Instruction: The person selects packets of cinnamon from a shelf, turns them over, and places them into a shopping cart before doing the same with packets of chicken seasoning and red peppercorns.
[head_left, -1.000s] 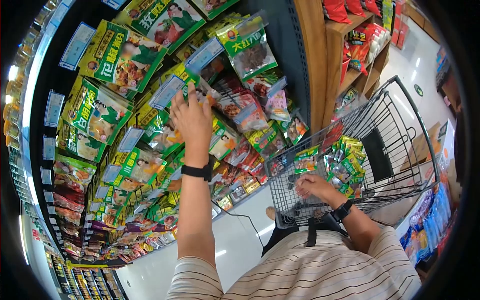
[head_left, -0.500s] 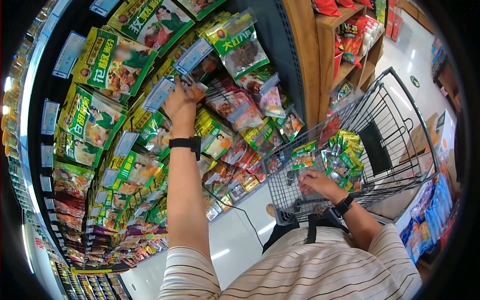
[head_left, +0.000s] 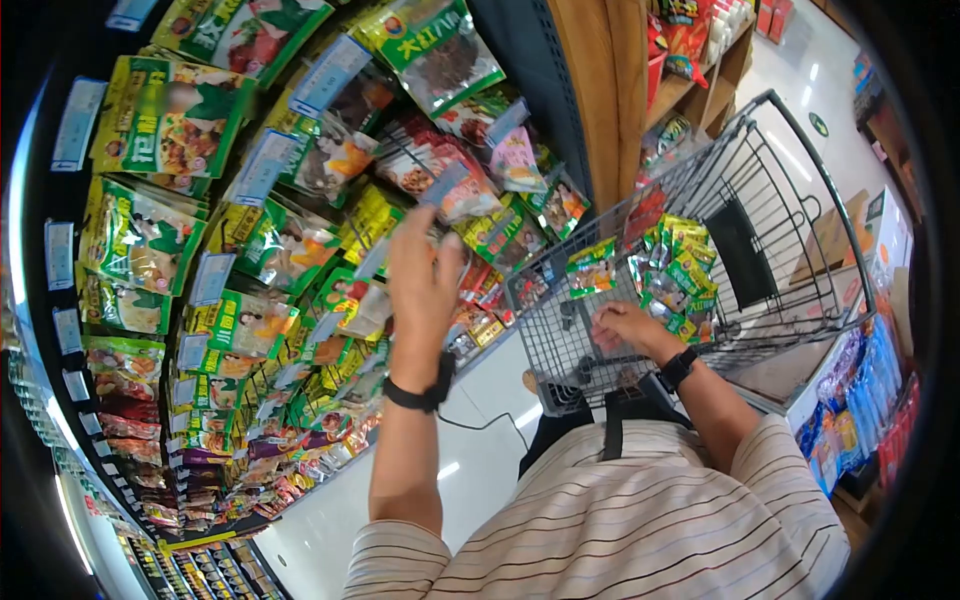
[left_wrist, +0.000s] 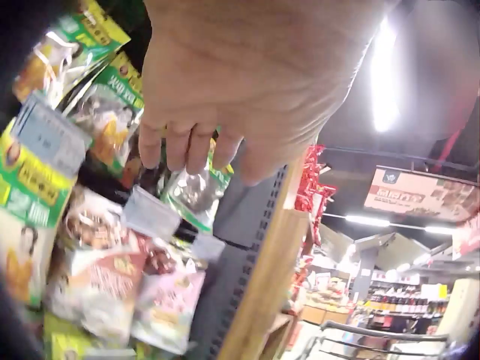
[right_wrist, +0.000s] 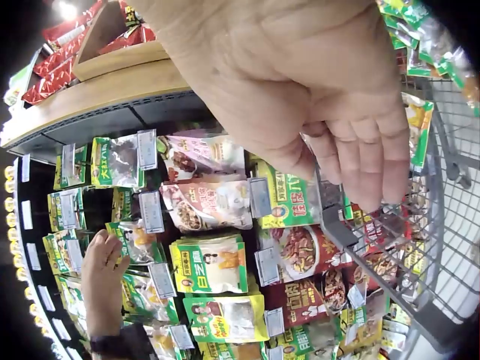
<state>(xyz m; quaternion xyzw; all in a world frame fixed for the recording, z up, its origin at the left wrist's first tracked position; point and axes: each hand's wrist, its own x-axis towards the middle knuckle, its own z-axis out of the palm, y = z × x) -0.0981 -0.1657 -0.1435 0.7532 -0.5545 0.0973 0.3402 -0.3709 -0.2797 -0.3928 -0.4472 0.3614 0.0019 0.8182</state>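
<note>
In the head view, my left hand (head_left: 422, 270) is raised before the hanging seasoning packets (head_left: 290, 245), fingers extended and thumb apart, with nothing visible in it. The left wrist view shows this hand (left_wrist: 240, 82) from close up, with price tags (left_wrist: 150, 215) and a pink packet (left_wrist: 169, 307) below it. My right hand (head_left: 628, 330) hangs loosely curled over the near side of the cart (head_left: 545, 345), beside a lone green packet (head_left: 591, 268) and a pile of packets (head_left: 675, 275). The right wrist view shows this hand (right_wrist: 330, 105) holding nothing visible.
A wooden post (head_left: 605, 100) stands between the packet rack and a shelf with red bags (head_left: 688, 48). Beyond the cart, at the right, lie blue packages (head_left: 848, 395). A dark cable (head_left: 490, 422) hangs below my left wrist.
My left hand has left the packets behind the upper price tags and moved right and down, its fingers now in front of the rack. The head view has shifted; my right hand stays over the cart.
</note>
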